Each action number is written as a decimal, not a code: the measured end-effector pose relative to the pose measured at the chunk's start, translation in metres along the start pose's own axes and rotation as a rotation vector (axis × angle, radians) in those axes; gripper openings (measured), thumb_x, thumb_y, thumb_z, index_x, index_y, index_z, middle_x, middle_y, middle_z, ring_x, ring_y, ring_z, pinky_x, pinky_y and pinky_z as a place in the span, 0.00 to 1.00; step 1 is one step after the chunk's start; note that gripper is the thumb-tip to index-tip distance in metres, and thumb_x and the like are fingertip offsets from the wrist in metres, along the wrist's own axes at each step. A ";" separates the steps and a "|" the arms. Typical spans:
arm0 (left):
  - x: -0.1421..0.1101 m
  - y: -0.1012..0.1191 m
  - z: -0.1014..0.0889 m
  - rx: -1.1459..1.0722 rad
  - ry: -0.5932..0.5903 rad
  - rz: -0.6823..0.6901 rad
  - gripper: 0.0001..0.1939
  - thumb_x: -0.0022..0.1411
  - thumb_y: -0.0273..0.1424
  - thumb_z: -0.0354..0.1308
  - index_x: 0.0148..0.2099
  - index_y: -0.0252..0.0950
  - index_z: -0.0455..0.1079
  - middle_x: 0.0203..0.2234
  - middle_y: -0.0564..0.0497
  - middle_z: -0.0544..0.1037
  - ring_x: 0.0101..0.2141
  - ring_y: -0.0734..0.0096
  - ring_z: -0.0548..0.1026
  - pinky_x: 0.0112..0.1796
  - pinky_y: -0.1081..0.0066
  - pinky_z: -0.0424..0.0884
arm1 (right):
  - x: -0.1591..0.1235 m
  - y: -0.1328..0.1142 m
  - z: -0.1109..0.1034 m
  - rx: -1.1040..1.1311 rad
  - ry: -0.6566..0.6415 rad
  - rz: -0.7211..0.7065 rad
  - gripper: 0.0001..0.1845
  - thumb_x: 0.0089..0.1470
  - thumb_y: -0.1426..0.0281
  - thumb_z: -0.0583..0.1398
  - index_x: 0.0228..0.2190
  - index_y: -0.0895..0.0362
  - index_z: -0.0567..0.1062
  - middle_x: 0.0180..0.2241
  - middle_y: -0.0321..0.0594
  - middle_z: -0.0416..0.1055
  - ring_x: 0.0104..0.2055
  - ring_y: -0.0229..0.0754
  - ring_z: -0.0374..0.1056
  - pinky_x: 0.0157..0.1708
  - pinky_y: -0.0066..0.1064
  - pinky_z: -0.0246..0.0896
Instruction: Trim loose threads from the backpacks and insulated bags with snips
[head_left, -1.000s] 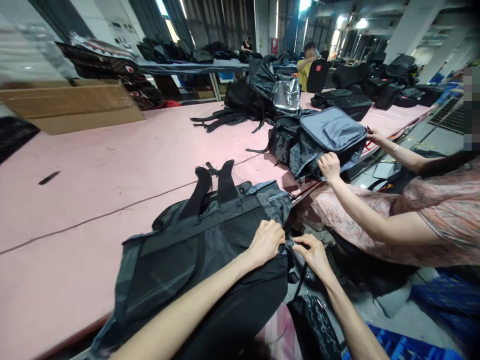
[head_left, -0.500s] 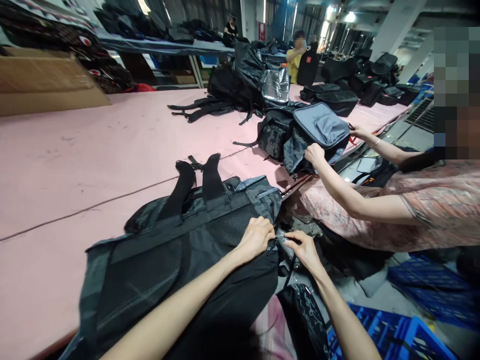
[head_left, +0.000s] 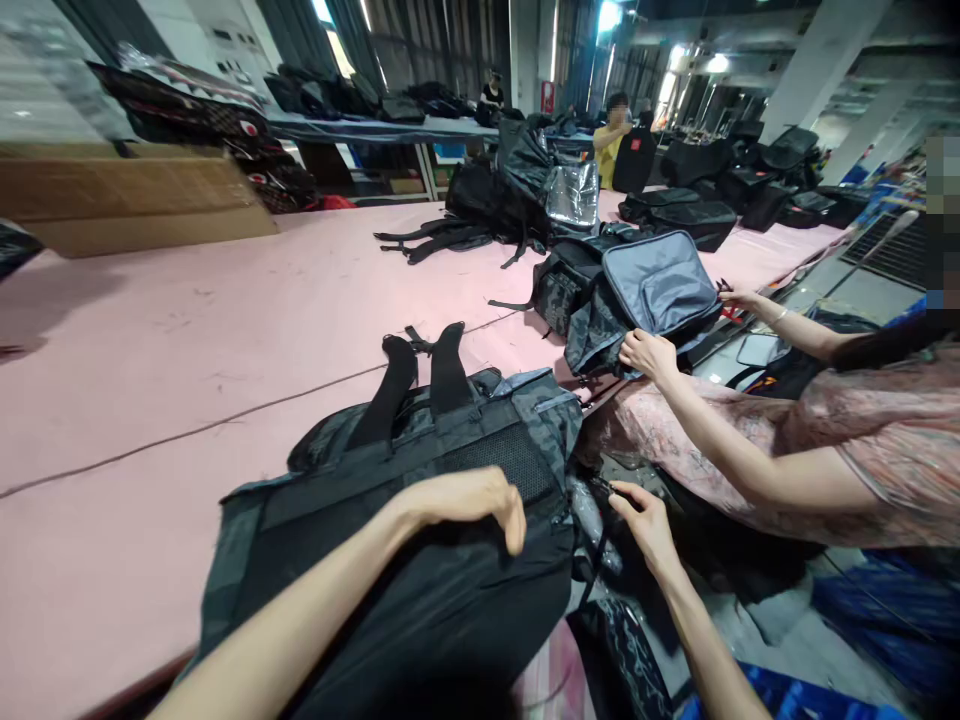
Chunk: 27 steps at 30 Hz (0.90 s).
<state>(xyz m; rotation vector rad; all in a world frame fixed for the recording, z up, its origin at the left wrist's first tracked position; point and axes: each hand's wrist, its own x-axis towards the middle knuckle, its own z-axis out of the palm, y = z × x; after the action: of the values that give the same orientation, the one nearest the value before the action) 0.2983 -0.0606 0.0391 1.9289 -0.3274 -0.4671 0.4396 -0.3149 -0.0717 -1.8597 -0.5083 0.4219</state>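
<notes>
A black and dark-camouflage backpack lies at the pink table's near edge, its two black straps pointing away from me. My left hand is over the backpack's panel, below the mesh patch. Its fingers are bent down and held together; whatever they hold, if anything, is hidden. Beyond the bag's right edge, my right hand pinches a small black piece, too small to name. A black strap hangs below it, beside clear plastic.
At right, a co-worker's hand grips another backpack with grey lining. Black bags are piled farther back on the pink table. A cardboard box stands far left. Blue crates are on the floor at lower right.
My left hand has moved left, away from my right hand, onto the backpack's panel. My right hand still pinches at the bag's right side. The view has shifted slightly.
</notes>
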 end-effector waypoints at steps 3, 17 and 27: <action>-0.021 -0.027 -0.038 0.389 0.721 -0.297 0.16 0.59 0.40 0.51 0.40 0.36 0.74 0.38 0.47 0.75 0.39 0.63 0.71 0.41 0.69 0.65 | 0.015 -0.016 0.007 -0.004 0.017 -0.049 0.17 0.45 0.62 0.61 0.37 0.58 0.75 0.39 0.44 0.74 0.43 0.48 0.67 0.47 0.38 0.57; -0.017 -0.067 -0.046 0.698 0.935 -0.373 0.08 0.60 0.31 0.51 0.31 0.37 0.70 0.31 0.49 0.72 0.37 0.64 0.65 0.34 0.69 0.61 | 0.091 -0.110 0.124 -0.508 -0.132 -0.597 0.07 0.49 0.70 0.62 0.33 0.56 0.75 0.33 0.39 0.70 0.38 0.43 0.63 0.41 0.32 0.57; -0.015 -0.071 -0.056 0.345 1.011 -0.351 0.07 0.54 0.29 0.50 0.25 0.36 0.65 0.26 0.50 0.70 0.32 0.66 0.66 0.35 0.68 0.61 | 0.103 -0.115 0.142 -0.588 -0.195 -0.654 0.07 0.49 0.68 0.63 0.33 0.56 0.75 0.32 0.39 0.69 0.37 0.42 0.61 0.39 0.31 0.56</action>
<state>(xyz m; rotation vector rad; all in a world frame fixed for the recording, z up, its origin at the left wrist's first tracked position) 0.3118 0.0190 -0.0045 2.2998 0.6287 0.4023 0.4372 -0.1129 -0.0143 -2.0604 -1.4394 -0.0015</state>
